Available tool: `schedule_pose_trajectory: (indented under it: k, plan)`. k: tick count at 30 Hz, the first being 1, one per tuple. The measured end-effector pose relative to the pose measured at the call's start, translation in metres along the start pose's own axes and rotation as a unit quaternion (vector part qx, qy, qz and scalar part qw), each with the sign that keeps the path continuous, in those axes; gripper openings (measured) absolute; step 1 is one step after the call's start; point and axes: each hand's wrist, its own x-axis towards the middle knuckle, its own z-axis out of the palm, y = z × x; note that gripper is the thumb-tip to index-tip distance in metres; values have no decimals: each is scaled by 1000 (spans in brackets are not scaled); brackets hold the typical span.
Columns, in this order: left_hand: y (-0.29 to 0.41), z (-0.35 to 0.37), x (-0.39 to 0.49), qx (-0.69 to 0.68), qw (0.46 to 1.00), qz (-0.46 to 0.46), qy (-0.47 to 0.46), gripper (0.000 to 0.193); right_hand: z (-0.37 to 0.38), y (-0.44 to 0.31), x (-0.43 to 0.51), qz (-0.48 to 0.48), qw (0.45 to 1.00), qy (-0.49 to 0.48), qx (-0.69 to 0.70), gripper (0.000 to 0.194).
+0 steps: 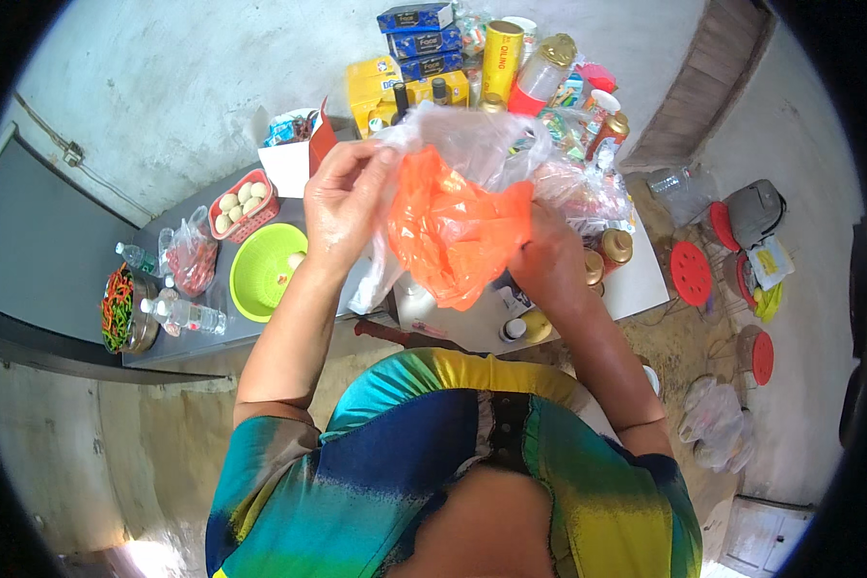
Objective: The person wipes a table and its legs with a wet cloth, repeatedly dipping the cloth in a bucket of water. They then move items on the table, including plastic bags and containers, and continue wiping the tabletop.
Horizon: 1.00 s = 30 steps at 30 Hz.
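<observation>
My left hand [343,206] pinches the edge of a whitish see-through plastic bag [469,137] between thumb and fingers. Against that bag hangs a bright orange plastic bag [451,231], crumpled and shiny. At its right side, my right hand [549,249] grips the orange bag, with most fingers hidden behind the plastic. Both bags are held up above the table. Whether the orange bag sits inside the white one or in front of it, I cannot tell. Below my left hand stands a lime green plastic basket [249,278].
A pink basket of round pale items [242,206], water bottles [188,316] and a bowl of red and green chillies [119,311] stand left. A knife [383,332] lies at the table's front edge. Boxes [423,43] and a yellow roll [502,58] crowd the back. Red stools [690,273] stand right.
</observation>
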Motion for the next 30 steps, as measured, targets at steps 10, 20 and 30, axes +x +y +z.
schedule_pose_trajectory:
  k: [10, 20, 30]
  plan:
    - [17, 16, -60, 108, 954, 104, -260, 26, 59, 12, 24, 166, 835, -219, 477, 45]
    - [-5, -85, -124, 210, 955, -210, -6, 33, 80, -24, -23, 62, 793, -443, 414, 41]
    - [36, -199, -157, 178, 896, -253, 318, 17, 122, 1, -63, 80, 767, -458, 442, 24]
